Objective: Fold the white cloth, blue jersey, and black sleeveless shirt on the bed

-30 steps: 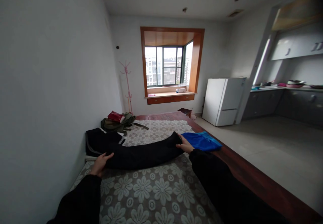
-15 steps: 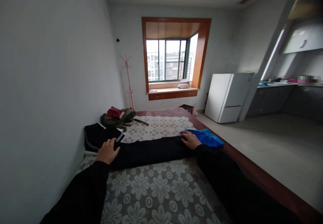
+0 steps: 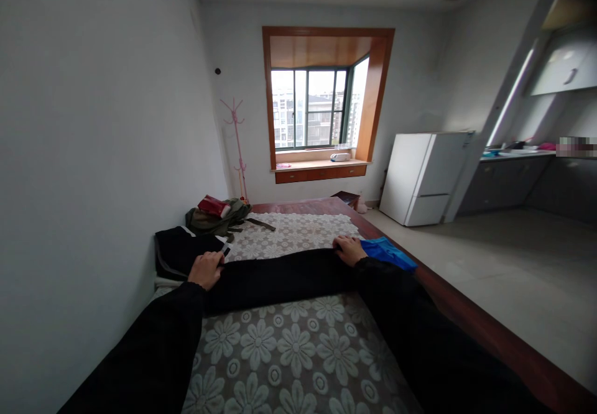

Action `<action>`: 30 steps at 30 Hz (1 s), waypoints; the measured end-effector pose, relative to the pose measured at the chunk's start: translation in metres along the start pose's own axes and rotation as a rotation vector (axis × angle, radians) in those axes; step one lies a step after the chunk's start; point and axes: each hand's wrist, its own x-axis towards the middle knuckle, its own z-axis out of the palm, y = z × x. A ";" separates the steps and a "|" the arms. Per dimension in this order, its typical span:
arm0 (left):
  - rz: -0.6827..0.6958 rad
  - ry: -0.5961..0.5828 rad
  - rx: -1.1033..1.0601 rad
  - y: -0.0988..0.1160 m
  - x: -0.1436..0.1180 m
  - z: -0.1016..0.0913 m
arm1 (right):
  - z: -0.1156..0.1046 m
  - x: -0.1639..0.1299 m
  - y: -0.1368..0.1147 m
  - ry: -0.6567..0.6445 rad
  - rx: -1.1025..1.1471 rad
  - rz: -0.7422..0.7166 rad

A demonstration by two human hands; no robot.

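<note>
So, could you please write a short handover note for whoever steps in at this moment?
Left hand: pressing flat on the left end of the long black folded garment.
Right hand: flat on its right end, beside the bright blue folded cloth.
Garment lies across the floral lace bed cover.
Done: garment folded into a strip.
Left: probably further folding, then stacking.

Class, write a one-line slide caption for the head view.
Both hands, left hand and right hand, press a long black garment flat.

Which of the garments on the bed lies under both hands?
The long black garment, stretched between the left hand and right hand; the blue one lies beside it, unlike the olive pile farther back.
</note>
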 end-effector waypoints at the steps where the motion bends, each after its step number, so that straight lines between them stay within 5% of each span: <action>1: 0.004 -0.001 -0.017 0.001 -0.007 -0.009 | -0.010 -0.009 0.001 0.010 0.017 -0.016; 5: 0.029 -0.045 -0.134 0.000 -0.059 -0.055 | -0.061 -0.067 0.011 -0.069 0.238 -0.144; 8: 0.036 -0.359 -0.420 -0.007 -0.099 -0.091 | -0.104 -0.111 0.018 -0.312 0.487 -0.224; 11: -0.061 -0.575 -0.661 -0.013 -0.111 -0.104 | -0.121 -0.125 0.022 -0.336 0.579 -0.200; 14: -0.134 -0.321 -0.504 -0.014 -0.093 -0.083 | -0.098 -0.104 0.021 -0.217 0.457 -0.124; 18: -0.113 -0.050 -0.131 -0.012 -0.051 -0.031 | -0.037 -0.051 0.018 -0.092 0.231 0.046; 23: -0.188 0.017 0.039 -0.018 -0.017 0.008 | 0.016 -0.006 0.028 -0.005 0.194 0.224; 30: -0.244 0.042 0.069 -0.032 0.004 0.019 | 0.045 0.013 0.044 0.086 0.309 0.348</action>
